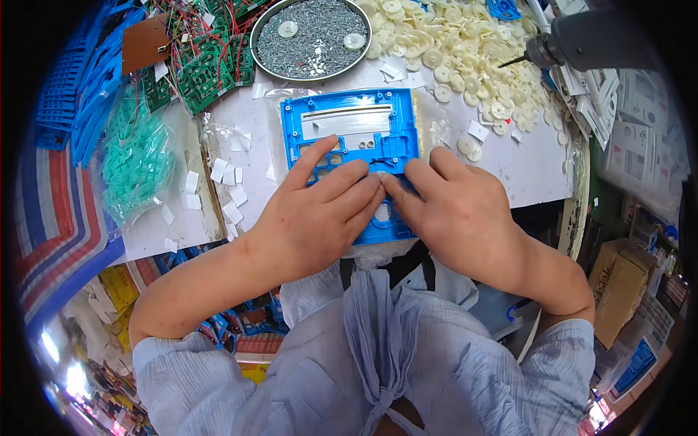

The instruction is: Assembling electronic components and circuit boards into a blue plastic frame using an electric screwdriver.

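A blue plastic housing (409,145) lies on the table in front of me, its open inside facing up, with a silvery panel (356,120) set in its far part. My left hand (320,207) rests over its left side, the index finger stretched over the square grid openings and the other fingers bent toward the middle. From the right, my right hand (458,207) curls over the housing, thumb and fingers pressed together. Both hands' fingertips meet at the housing's middle, around something small and whitish that they mostly hide. Below them a round opening (383,211) shows.
Beyond the housing stands a round metal tray (253,54) of screws. White plastic discs (465,58) are heaped at the far right, under a dark electric screwdriver (582,43). Green circuit boards (207,76), a bag of turquoise parts (138,160) and white paper pieces (233,212) lie left.
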Action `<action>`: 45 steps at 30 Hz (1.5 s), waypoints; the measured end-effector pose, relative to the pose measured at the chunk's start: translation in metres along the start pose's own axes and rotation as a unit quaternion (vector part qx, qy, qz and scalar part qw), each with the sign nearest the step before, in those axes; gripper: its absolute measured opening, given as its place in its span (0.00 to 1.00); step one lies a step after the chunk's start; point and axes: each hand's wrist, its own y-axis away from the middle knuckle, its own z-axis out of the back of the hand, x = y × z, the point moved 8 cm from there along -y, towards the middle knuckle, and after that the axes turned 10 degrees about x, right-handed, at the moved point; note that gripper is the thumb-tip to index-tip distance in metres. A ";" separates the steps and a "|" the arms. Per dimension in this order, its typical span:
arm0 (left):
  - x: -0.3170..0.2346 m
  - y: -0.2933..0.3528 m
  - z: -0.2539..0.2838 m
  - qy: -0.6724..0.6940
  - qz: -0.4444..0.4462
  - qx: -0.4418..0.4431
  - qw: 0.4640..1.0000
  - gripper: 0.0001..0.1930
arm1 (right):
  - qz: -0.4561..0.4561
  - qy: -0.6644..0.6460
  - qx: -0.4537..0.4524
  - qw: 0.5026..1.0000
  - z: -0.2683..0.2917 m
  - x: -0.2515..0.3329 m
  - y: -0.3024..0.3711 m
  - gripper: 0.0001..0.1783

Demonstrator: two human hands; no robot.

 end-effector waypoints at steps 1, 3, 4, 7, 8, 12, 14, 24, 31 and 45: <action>-0.001 -0.001 0.000 -0.002 -0.001 -0.002 1.000 0.14 | 0.014 0.016 0.018 1.000 0.000 0.001 -0.001 0.20; 0.000 0.000 0.000 -0.002 -0.005 0.009 1.000 0.15 | 0.015 0.021 0.042 0.999 -0.002 0.003 -0.002 0.23; 0.000 -0.001 -0.001 0.001 -0.011 0.022 1.000 0.17 | 0.015 0.024 0.054 0.998 -0.003 0.004 -0.002 0.25; 0.002 -0.005 0.002 -0.003 -0.039 0.063 0.997 0.18 | 0.012 -0.064 0.042 0.997 -0.001 -0.007 -0.006 0.24; 0.001 -0.007 0.001 -0.005 -0.050 0.076 0.996 0.18 | 0.020 -0.098 -0.002 0.995 0.006 -0.014 -0.005 0.21; -0.001 -0.010 0.000 -0.001 -0.043 0.068 0.997 0.17 | -0.009 -0.240 -0.144 0.960 0.048 -0.054 0.020 0.14; 0.001 -0.013 0.004 0.023 -0.039 0.073 0.996 0.16 | -0.067 -0.248 -0.244 0.935 0.066 -0.075 0.049 0.12; 0.171 -0.062 0.040 -0.143 0.199 -0.042 0.969 0.10 | 0.265 -0.600 -0.374 0.656 0.143 -0.193 0.049 0.23; 0.179 -0.072 0.009 -0.110 0.168 -0.014 0.979 0.05 | 0.181 -0.543 -0.400 0.716 0.147 -0.122 -0.031 0.21; 0.135 -0.056 0.062 -0.026 0.132 -0.092 0.987 0.05 | 0.166 -0.632 -0.225 0.723 0.103 -0.122 -0.016 0.20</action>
